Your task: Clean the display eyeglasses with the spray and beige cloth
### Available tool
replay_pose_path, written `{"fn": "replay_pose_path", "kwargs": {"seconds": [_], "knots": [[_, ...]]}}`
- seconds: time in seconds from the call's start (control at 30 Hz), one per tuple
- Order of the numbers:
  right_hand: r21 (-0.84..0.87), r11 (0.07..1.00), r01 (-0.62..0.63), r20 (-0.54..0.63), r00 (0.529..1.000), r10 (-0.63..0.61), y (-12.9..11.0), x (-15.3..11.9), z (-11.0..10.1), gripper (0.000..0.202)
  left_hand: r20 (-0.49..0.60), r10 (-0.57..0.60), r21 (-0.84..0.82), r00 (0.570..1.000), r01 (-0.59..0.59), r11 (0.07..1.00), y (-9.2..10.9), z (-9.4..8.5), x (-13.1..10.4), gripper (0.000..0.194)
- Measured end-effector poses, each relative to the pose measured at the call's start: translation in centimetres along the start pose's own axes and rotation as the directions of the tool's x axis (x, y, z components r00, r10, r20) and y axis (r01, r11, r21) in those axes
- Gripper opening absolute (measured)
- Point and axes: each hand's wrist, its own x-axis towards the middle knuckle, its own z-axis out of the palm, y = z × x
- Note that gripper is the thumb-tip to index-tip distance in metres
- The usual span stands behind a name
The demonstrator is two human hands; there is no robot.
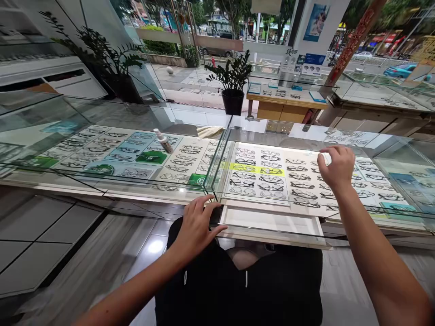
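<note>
Head cam: left hand (199,222) has fingers spread by the glass case (215,167), probably for steadying; pulled-out drawer (272,222) sits beside that thumb. Right hand (338,167) curls above eyeglasses (302,184), can't tell if pinching anything.

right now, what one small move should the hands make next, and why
Probably bring the right hand down to the right end of the white drawer. The drawer juts out from the near side of the glass display case, and the left hand is by its left end, while the right is over the case.
</note>
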Motion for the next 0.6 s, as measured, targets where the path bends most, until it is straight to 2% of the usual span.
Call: {"fn": "replay_pose_path", "kwargs": {"seconds": [0.07,0.1,0.13,0.17,0.2,0.23,0.3,0.37,0.4,0.47,0.5,0.53,0.6], "knots": [[0.116,0.987,0.113,0.081,0.989,-0.122,-4.2,-0.2,-1.6,0.039,-0.074,-0.1,0.038,0.992,0.103,0.994,0.3,1.4,-0.7,0.037],[0.207,0.96,0.188,0.165,0.961,-0.224,-6.4,-0.8,-2.2,0.041,-0.095,-0.141,0.036,0.985,0.145,0.989,0.5,2.1,-1.1,0.028],[0.299,0.917,0.265,0.263,0.9,-0.347,-8.5,-1.8,-2.6,0.046,-0.1,-0.169,0.02,0.98,0.172,0.985,0.6,2.8,-1.6,0.02],[0.357,0.875,0.326,0.355,0.82,-0.45,-10.5,-3.0,-2.7,0.059,-0.091,-0.177,-0.008,0.98,0.177,0.984,0.8,3.5,-2.2,0.016],[0.391,0.843,0.368,0.42,0.744,-0.52,-12.1,-4.5,-2.5,0.076,-0.072,-0.175,-0.043,0.982,0.173,0.984,1.0,4.1,-2.8,0.015],[0.406,0.825,0.394,0.465,0.688,-0.557,-13.5,-6.0,-2.1,0.095,-0.056,-0.177,-0.073,0.983,0.173,0.982,1.1,4.7,-3.5,0.015],[0.394,0.825,0.404,0.539,0.626,-0.564,-14.9,-8.7,-0.8,0.117,-0.05,-0.213,-0.11,0.976,0.207,0.972,1.2,5.5,-5.0,0.014],[0.339,0.862,0.377,0.583,0.635,-0.507,-15.1,-10.6,0.5,0.117,-0.02,-0.259,-0.142,0.966,0.254,0.957,0.9,6.4,-6.2,0.013],[0.317,0.875,0.367,0.591,0.645,-0.485,-14.9,-11.1,1.0,0.116,0.038,-0.264,-0.163,0.964,0.267,0.95,0.6,7.0,-6.6,0.013],[0.287,0.888,0.36,0.581,0.671,-0.46,-14.4,-11.5,1.6,0.112,0.27,-0.203,-0.196,0.941,0.26,0.946,-0.3,8.6,-6.6,0.015],[0.281,0.888,0.365,0.57,0.68,-0.46,-14.2,-11.4,1.8,0.11,0.399,-0.163,-0.197,0.903,0.258,0.946,-0.8,9.7,-6.3,0.017],[0.277,0.886,0.371,0.559,0.688,-0.463,-14.1,-11.3,1.8,0.107,0.523,-0.122,-0.176,0.843,0.247,0.953,-1.3,11.0,-5.8,0.021],[0.271,0.883,0.383,0.538,0.7,-0.469,-14.0,-11.2,2.0,0.1,0.631,-0.073,-0.165,0.772,0.226,0.96,-2.0,13.9,-4.4,0.023]]}}
